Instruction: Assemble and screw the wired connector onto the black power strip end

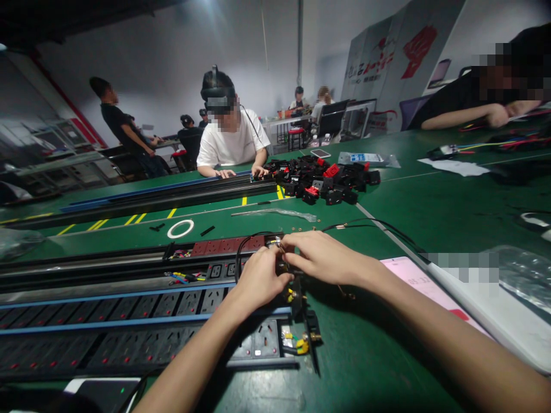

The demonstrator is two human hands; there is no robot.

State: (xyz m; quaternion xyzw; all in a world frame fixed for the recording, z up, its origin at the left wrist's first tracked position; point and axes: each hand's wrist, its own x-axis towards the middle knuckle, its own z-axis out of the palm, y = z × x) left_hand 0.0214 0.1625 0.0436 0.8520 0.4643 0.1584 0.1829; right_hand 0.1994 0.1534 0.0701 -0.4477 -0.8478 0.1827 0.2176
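Observation:
Both my hands meet at the right end of a long power strip point(142, 272) on the green table point(370, 344). My left hand point(258, 278) is curled closed around a small black part at the strip's end. My right hand point(321, 255) pinches the same spot from above, fingers together near a metal terminal and a black wire point(245, 244). What the fingertips hold is too small to name. More socket strips point(129, 327) lie side by side in front of me, with yellow and coloured wire ends point(301, 344) sticking out.
A pile of black and red switch parts point(327, 180) lies mid-table, beside a white tape ring point(181, 229) and a clear plastic bag point(279, 213). A pink-white sheet point(413, 275) lies at my right. A person in a white shirt point(232, 143) works opposite; others sit beyond.

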